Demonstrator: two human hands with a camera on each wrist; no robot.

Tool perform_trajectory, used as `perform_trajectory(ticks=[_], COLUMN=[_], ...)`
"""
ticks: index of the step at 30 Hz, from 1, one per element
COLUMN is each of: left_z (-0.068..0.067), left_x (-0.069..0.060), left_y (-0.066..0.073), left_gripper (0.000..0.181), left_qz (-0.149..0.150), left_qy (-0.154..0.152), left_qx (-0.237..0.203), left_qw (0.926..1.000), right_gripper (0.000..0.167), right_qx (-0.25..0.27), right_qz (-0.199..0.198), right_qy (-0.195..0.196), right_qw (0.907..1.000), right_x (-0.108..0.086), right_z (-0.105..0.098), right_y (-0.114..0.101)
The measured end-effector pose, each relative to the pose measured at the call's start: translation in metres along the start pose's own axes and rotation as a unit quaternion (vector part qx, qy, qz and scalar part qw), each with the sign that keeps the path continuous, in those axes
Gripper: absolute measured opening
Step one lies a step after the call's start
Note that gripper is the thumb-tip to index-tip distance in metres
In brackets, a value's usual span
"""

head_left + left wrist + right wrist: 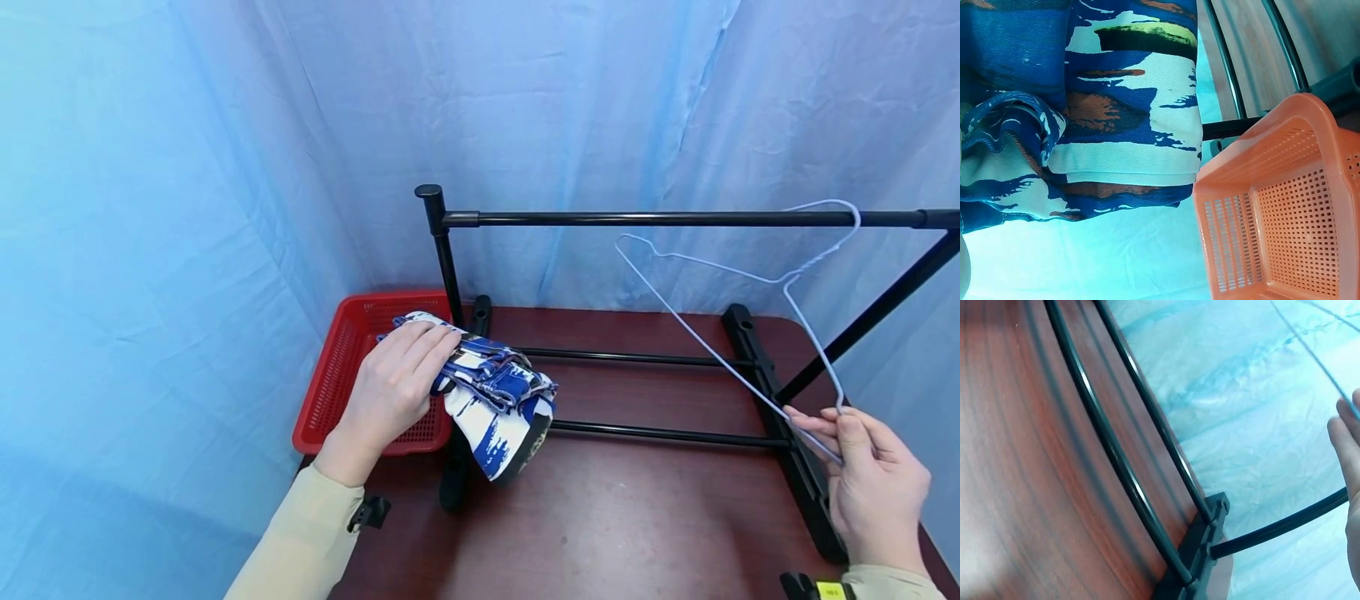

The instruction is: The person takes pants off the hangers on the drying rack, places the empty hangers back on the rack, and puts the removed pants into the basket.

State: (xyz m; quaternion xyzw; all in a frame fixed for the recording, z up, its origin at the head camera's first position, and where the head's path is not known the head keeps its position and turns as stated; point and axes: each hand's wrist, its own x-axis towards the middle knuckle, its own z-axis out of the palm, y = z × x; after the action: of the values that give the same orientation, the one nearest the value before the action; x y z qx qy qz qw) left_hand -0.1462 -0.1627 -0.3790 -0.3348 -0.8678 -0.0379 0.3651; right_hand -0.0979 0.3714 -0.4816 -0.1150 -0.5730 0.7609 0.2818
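My left hand (397, 379) grips a folded garment (498, 392) in a blue, white and dark print, its fingers over the top and the thumb hidden. The garment is held up beside the red basket (318, 400), and its layered folds fill much of the left wrist view (1129, 119). My right hand (873, 479) pinches one end of a pale wire hanger (693, 329). The hanger is tilted, and its hook crosses the top bar of a black rack (660, 218), seemingly looped over it. In the right wrist view, only part of the right hand (1349, 450) shows at the edge.
The rack's lower rods (667, 433) and right foot (802, 475) stand on a dark red-brown table (600, 517). Behind the basket and rack hangs a light blue curtain (525, 108), which also covers the left side.
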Motion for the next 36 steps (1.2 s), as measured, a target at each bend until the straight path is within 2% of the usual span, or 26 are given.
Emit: perform_trajectory(ticks=[6,9,14,17,24,27,31,36], left_z=[-0.002,-0.003,-0.006,-0.008,-0.016,-0.020,-0.024,-0.027], left_x=[-0.003,-0.005,-0.010,-0.012,-0.024,-0.030,-0.037,-0.044], left_y=[-0.002,-0.003,-0.006,-0.008,-0.014,-0.018,-0.026,-0.037], left_gripper=[0.064,0.063,0.065,0.065,0.071,0.071,0.066,0.056], left_qz=[-0.003,-0.003,-0.005,-0.005,-0.013,-0.015,-0.015,-0.011], left_qy=[-0.001,-0.002,-0.003,-0.005,-0.026,-0.027,-0.022,-0.008], left_qx=[-0.003,-0.003,-0.004,-0.003,0.005,0.008,0.006,0.001], left_qw=[1.0000,1.0000,1.0000,1.0000,0.9996,0.9995,0.9996,0.9999], right_gripper=[0.043,0.043,0.042,0.041,0.042,0.042,0.042,0.041], right_qx=[-0.012,-0.011,0.025,0.054,0.051,0.061,0.087,0.076], right_qz=[0.011,0.009,0.024,0.039,0.043,0.040,0.039,0.049], right_qy=[0.013,0.003,-0.011,-0.007,-0.015,-0.018,-0.035,-0.072], right_qw=[0.9998,0.9999,0.9993,0.9977,0.9976,0.9972,0.9948,0.9933], right_x=[-0.001,-0.001,-0.002,-0.004,-0.012,-0.015,-0.020,-0.028], right_z=[-0.003,-0.004,-0.008,-0.010,-0.014,-0.014,-0.015,-0.017], right_y=[0.006,0.009,0.017,0.022,0.029,0.032,0.038,0.049])
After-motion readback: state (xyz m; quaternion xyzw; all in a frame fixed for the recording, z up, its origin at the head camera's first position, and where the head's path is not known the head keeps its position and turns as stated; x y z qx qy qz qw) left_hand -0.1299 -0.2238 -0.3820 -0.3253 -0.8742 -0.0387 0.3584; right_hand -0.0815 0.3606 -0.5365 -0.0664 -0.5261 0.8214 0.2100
